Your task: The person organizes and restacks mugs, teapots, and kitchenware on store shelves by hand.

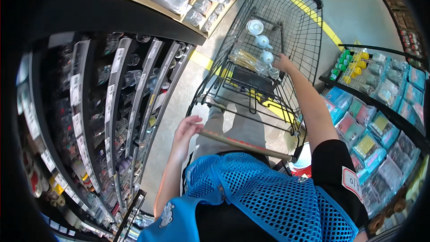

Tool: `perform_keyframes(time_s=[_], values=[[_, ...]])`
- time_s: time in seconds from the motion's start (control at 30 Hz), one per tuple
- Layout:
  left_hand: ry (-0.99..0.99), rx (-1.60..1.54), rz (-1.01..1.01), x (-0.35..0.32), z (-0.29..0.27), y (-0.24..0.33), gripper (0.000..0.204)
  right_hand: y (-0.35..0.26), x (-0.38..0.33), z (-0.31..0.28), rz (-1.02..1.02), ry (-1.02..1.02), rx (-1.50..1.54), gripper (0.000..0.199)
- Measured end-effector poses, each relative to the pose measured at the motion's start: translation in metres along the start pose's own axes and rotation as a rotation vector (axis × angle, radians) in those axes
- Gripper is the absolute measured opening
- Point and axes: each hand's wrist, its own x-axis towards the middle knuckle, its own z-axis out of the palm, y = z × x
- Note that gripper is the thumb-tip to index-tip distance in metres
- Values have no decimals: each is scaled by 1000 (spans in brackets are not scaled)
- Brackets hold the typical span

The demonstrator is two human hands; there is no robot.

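A black wire shopping cart [286,27] stands in front of me. At the end of its handle [244,144] my left hand [182,134] has its fingers curled, closed on the bar. My right hand [282,64] reaches down into the basket with fingers bent together. Right below those fingers is a small clear object [273,73]; how they grip it is partly hidden. Beside the hand stand two pale blue-white rounded pots [267,57], in a row with a white round dish-like piece [255,27]. A clear-wrapped bundle of tan sticks [246,59] lies to their left.
Dark shelving [112,94] packed with small goods rises on my left. A wooden rack [204,4] with wrapped items stands farther ahead. On the right, a display [371,139] holds blue packets, with green and yellow items [354,69] beyond. Yellow floor tape [331,33] passes the cart.
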Motion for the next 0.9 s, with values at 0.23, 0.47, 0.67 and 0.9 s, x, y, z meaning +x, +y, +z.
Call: perform_keyframes(time_s=[0.23, 0.47, 0.67, 0.9], values=[[201, 60, 34, -2, 5, -22, 35, 52, 75, 87, 171, -21, 129, 98], [318, 158, 10, 4, 16, -18, 32, 28, 99, 118, 195, 171, 170, 100], [334, 200, 19, 4, 18, -22, 33, 23, 94, 117, 130, 231, 139, 89], [178, 195, 262, 20, 19, 11, 36, 33, 74, 74, 107, 235, 238, 82]])
